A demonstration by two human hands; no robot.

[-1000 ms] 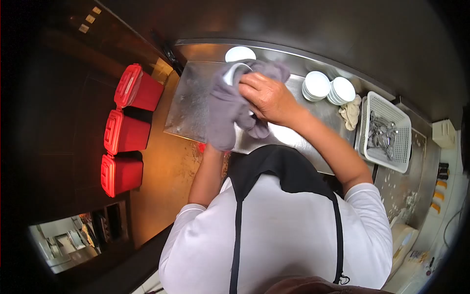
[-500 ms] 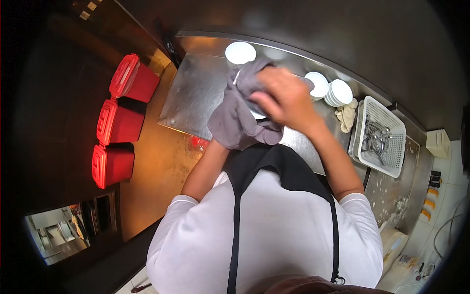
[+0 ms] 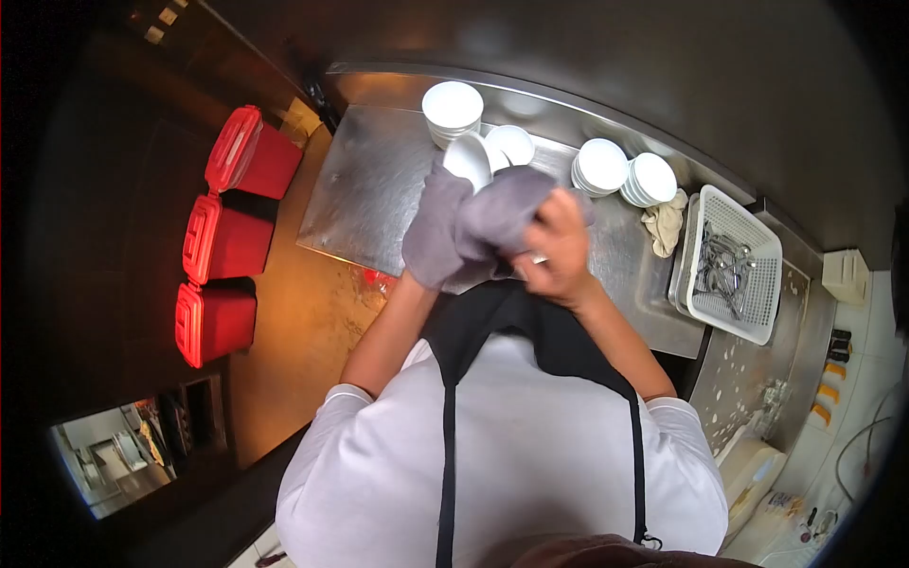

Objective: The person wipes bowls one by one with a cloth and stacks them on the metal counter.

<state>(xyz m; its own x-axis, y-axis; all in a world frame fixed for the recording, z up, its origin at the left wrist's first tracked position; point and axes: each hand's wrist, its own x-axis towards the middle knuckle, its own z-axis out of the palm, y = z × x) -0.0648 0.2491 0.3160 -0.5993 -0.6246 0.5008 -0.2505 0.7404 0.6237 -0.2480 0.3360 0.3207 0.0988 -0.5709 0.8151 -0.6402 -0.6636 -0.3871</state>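
My left hand [image 3: 437, 232] is wrapped in a grey cloth [image 3: 502, 213] and holds a white bowl [image 3: 468, 161] through it, tilted above the metal counter. My right hand [image 3: 559, 248] is at the cloth's right side, its fingers bent and blurred; what they grip cannot be made out. Behind the held bowl stands a stack of white bowls [image 3: 453, 106] at the counter's back edge. Another white bowl [image 3: 512, 145] is just right of it. Two more stacks of white bowls, one [image 3: 603, 166] beside the other [image 3: 651, 179], stand farther right.
A cream cloth [image 3: 665, 224] lies by a white basket [image 3: 763, 293] of metal cutlery at the right. Three red lidded bins [image 3: 248, 161] line the left side. The metal counter [image 3: 355, 180] has a raised back edge.
The cloth has slid down and to the right off the bowl, whose white inside now shows. My right hand has moved down, nearer the apron. The camera view has shifted slightly, showing more bowls.
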